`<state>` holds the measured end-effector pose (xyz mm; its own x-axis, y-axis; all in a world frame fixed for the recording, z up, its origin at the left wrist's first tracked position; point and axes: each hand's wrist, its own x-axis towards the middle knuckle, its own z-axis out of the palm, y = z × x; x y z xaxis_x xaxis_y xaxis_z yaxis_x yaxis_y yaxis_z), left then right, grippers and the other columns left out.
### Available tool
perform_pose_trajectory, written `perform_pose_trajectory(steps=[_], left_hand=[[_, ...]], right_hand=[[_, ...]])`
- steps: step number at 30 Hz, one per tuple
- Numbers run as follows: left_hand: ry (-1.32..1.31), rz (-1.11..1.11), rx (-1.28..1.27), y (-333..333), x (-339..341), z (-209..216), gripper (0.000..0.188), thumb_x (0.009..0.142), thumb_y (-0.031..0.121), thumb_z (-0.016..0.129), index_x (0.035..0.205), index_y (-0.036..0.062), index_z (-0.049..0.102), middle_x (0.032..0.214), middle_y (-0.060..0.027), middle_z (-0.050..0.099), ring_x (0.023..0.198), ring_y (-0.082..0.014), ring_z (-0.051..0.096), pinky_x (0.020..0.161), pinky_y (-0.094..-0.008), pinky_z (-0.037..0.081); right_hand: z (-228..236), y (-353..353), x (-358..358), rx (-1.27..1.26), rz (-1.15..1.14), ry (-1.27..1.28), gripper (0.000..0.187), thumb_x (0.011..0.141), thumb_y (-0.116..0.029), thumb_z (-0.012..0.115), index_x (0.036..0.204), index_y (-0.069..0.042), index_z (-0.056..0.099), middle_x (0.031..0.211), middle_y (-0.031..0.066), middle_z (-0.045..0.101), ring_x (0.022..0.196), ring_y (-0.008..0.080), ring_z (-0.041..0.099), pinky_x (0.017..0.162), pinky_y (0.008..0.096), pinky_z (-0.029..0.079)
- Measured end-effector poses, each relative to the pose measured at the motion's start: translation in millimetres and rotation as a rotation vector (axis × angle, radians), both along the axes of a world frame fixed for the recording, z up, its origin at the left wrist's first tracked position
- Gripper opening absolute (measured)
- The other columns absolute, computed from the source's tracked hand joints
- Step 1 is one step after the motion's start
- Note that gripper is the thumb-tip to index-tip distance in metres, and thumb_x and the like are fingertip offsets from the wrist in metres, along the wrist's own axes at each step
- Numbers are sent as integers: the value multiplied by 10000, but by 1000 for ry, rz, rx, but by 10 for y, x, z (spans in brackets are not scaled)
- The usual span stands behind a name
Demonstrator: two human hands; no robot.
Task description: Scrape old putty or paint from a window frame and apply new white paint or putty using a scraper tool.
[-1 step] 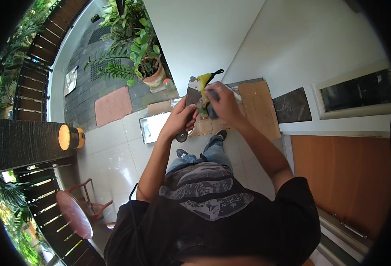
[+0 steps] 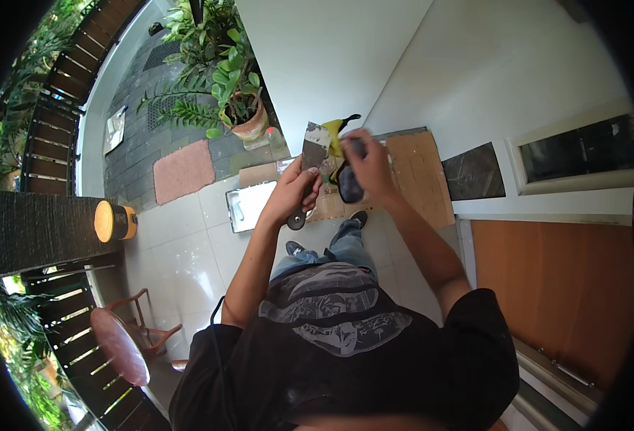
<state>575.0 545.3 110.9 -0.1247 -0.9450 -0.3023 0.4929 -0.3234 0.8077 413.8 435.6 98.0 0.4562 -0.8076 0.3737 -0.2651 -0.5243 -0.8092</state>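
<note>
Out in front of my body, my left hand [image 2: 290, 195] is wrapped round the handle of a putty knife [image 2: 315, 149]. Its wide metal blade points up and away, with white patches on the upper part. Just right of the blade, my right hand [image 2: 371, 169] grips a yellow-and-black cloth [image 2: 334, 135], its fingers slightly blurred. The cloth's yellow part lies beside the blade's right edge; whether they touch I cannot tell. A dark end of it hangs below my right fingers.
Brown cardboard [image 2: 423, 176] covers the floor along the white wall [image 2: 324, 61]. Left of it lies a white paint tray [image 2: 261, 197]. A potted plant [image 2: 249, 128], a yellow-and-black bucket [image 2: 106, 221] and a round reddish-brown seat or tabletop [image 2: 118, 345] stand on the left.
My right hand has moved a little right and down. The cloth's dark end shows more fully below it. My left hand and the putty knife are almost unmoved.
</note>
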Motion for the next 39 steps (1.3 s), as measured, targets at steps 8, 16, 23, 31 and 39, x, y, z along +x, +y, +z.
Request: perform_pose_trajectory(steps=[8,16,23,31,39], left_hand=[[99,82,-29,109,-67,71,242,965,158,395,1186,60,415,696,-27,448,432,-72,361,374,-201,314],[204,-37,-242,319,-80,335,288,991,261,379,1121,20,469,650,-60,525,431,-93,424,389,-214,367],[897,-237,-395,517,-79,354,502,1004,327,207,578,116,368,355,-92,441,257,-135,335,321,-219,249],[1296,-377,-437,636,-40,414,479,985,248,212,565,90,378,359,-118,456,251,-138,350,244,-211,214],[1246,-349,-359,767,43,198,466,967,340,270,570,123,384,381,-116,465,239,-140,319,234,-237,246]], right_hand=[[184,162,-245,942,13,-752,383,851,-52,551,1223,-68,463,1125,102,556,956,155,565,815,287,494],[793,459,-101,382,-188,-354,198,803,-66,678,973,-6,597,845,24,601,787,84,544,712,224,450],[1209,846,45,268,0,-406,155,797,-45,673,925,18,613,828,28,606,779,87,548,717,219,442],[1317,1064,402,-170,11,-317,236,764,34,679,985,-13,611,905,95,644,830,162,607,747,268,479],[1164,1151,629,-314,236,-6,234,726,8,661,955,-29,633,832,111,581,656,279,598,592,337,484]])
